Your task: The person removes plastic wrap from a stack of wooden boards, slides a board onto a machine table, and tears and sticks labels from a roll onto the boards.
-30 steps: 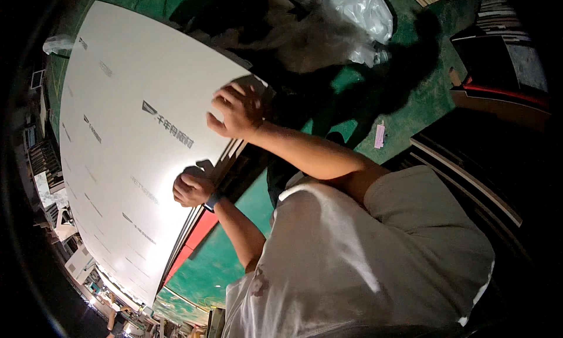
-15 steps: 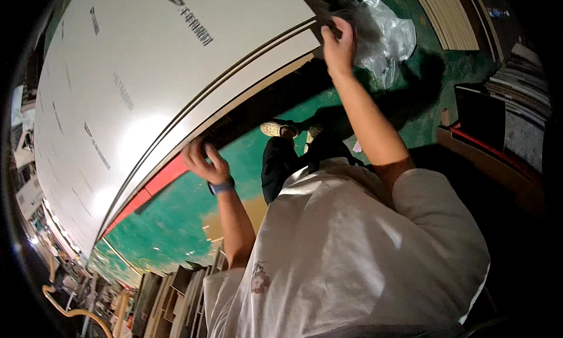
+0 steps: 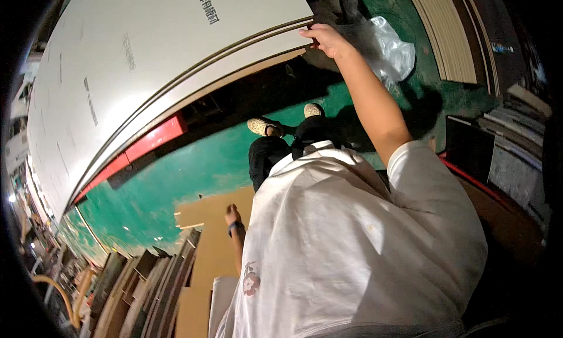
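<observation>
Large white boards lie stacked, with dark edges and slightly offset from one another. At the near right corner of the stack, my right hand is closed on the edge of a board, its fingertips resting on the white face and the rest of the grip partly hidden. My left hand hangs low beside my body, away from the boards, above a tan panel on the floor. That hand appears small and foreshortened, so its fingers cannot be made out.
Red supports are under the stack. A clear plastic bag lies on the green floor past my right hand. Upright panels lean at the far right, offcuts below them. More strips stand at lower left.
My left hand has dropped from beside the boards' edge to my side. My right hand, earlier raised just off the corner, now grips the board edge. My feet and view have shifted.
</observation>
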A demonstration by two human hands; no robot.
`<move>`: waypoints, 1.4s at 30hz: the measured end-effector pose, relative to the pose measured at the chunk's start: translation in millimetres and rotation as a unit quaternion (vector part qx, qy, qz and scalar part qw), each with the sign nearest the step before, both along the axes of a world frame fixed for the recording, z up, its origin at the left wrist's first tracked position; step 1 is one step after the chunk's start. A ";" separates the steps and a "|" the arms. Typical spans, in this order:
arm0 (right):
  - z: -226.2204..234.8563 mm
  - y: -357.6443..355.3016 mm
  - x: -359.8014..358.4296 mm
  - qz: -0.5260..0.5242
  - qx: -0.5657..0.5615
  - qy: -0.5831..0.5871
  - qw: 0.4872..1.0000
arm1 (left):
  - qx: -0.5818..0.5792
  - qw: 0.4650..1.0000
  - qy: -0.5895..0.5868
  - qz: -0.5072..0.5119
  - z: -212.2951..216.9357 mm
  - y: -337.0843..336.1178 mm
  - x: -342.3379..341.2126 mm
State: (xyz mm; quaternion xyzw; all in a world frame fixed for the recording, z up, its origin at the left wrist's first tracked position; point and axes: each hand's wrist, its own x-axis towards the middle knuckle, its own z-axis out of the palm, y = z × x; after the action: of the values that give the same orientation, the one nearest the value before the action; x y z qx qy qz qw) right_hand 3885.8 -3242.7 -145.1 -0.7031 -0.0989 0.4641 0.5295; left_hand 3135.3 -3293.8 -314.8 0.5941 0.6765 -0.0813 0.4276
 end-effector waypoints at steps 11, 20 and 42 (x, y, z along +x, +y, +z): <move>1.1 7.6 16.4 0.141 -0.009 0.042 0.989 | 0.134 0.963 -0.166 0.168 57.2 -100.9 195.3; -36.1 30.6 19.6 0.035 0.123 0.065 0.990 | -0.033 0.977 -0.047 0.207 35.6 -332.1 140.5; -8.2 7.0 -1.1 -0.047 0.070 0.077 0.993 | 0.067 0.897 -0.157 0.407 21.7 -218.2 107.5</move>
State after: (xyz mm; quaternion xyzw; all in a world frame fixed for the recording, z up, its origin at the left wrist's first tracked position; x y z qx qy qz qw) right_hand 3884.7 -3235.7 -153.3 -0.6299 -0.0569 0.4837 0.6050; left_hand 3242.8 -3512.0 -293.1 0.2995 0.7870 0.2400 0.4831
